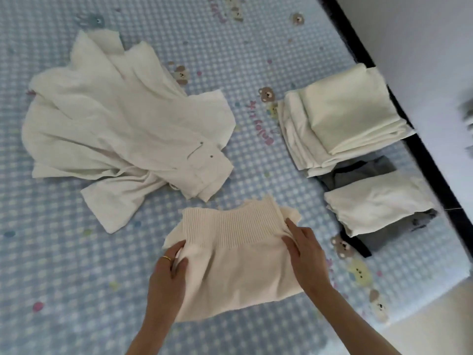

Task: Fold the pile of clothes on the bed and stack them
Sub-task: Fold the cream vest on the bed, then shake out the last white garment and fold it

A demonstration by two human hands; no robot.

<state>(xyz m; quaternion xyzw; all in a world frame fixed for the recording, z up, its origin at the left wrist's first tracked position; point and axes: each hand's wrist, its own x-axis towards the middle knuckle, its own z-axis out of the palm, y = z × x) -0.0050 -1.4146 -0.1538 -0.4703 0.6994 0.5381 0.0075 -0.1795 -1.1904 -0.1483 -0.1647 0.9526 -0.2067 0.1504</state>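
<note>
Now, left hand [169,267]: pinches cream sweater [235,257] edge.
Right hand [304,254]: fingers straight, flat on sweater.
Beyond hands: unfolded garments [122,124].

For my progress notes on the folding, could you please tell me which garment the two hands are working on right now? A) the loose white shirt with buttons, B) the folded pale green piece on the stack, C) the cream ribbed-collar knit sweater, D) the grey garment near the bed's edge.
C: the left hand grips and the right hand rests on the cream knit sweater.
</note>
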